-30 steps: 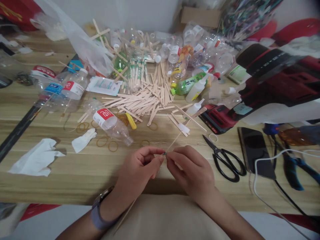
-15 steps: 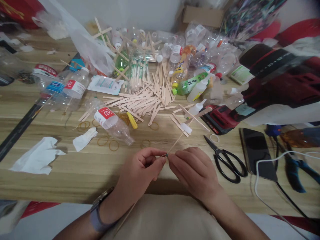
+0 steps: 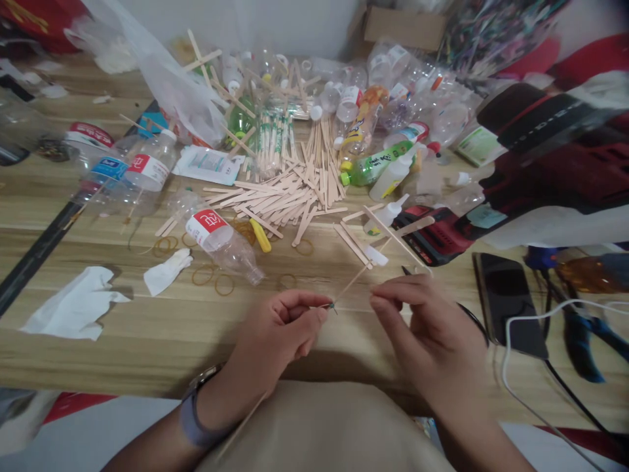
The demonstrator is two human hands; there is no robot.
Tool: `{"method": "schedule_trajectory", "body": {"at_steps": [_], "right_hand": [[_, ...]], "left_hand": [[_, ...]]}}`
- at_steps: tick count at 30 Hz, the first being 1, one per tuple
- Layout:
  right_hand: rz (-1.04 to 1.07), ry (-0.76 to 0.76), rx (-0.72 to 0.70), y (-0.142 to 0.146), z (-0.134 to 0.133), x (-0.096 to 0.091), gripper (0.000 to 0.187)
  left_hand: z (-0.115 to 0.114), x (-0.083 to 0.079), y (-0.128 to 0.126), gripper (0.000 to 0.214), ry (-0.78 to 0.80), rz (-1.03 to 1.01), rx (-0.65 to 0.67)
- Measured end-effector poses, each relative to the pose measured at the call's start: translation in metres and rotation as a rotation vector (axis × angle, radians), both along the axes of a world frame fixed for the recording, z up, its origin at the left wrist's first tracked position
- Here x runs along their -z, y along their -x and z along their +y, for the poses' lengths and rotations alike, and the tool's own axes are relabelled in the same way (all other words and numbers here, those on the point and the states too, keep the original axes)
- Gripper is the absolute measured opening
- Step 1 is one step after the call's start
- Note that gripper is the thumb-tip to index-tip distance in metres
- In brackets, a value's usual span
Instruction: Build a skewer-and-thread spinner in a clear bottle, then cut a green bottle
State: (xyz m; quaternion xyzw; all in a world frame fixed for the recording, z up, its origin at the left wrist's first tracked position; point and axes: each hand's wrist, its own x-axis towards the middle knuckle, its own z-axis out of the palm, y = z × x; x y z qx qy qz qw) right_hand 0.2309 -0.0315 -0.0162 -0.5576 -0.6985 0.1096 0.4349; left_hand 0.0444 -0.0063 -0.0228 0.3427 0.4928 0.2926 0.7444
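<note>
My left hand (image 3: pixel 282 334) pinches a thin wooden stick (image 3: pixel 351 284) between thumb and forefinger. A small dark-green knot of wire or thread (image 3: pixel 333 306) sits on the stick just past the fingertips, with a short end sticking out. The stick slants up toward a white piece (image 3: pixel 376 255) and crossed flat wooden sticks (image 3: pixel 398 237), which seem joined to it; its lower end reaches my lap. My right hand (image 3: pixel 427 334) is apart from the knot, thumb and forefinger pressed together; anything between them is too small to see. It covers most of the black scissors (image 3: pixel 474 321).
Loose wooden sticks (image 3: pixel 285 196) lie mid-table, with plastic bottles (image 3: pixel 216 229) around them. Rubber bands (image 3: pixel 225 284), a yellow cutter (image 3: pixel 260 235) and white gloves (image 3: pixel 78 305) lie at left. A drill (image 3: pixel 531 157), a phone (image 3: pixel 508 295) and pliers (image 3: pixel 582 341) are at right.
My right hand has let go of the knot area and moved right, over the scissors. The knot now shows. The crossed sticks have shifted slightly right; my left hand keeps its pinch.
</note>
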Motion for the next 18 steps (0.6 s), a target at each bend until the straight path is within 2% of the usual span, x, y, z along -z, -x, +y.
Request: {"method": "schedule_trajectory", "body": {"at_steps": [5,9,12,18], "right_hand": [[0.351,0.321,-0.051,0.017,-0.002,0.017,0.008],[0.639,0.532,-0.081,0.026,0.000,0.019,0.009],[0.721,0.589,-0.079,0.028,0.002,0.017,0.014],[0.748,0.612,-0.077,0.030,0.004,0.015,0.019]], "left_hand": [[0.001,0.001,-0.002,0.032,0.084,-0.101,0.013],[0.001,0.001,-0.002,0.033,0.114,-0.149,0.017],[0.000,0.002,-0.002,0.030,0.107,-0.171,0.014],[-0.001,0.001,-0.002,0.029,0.085,-0.145,0.005]]}}
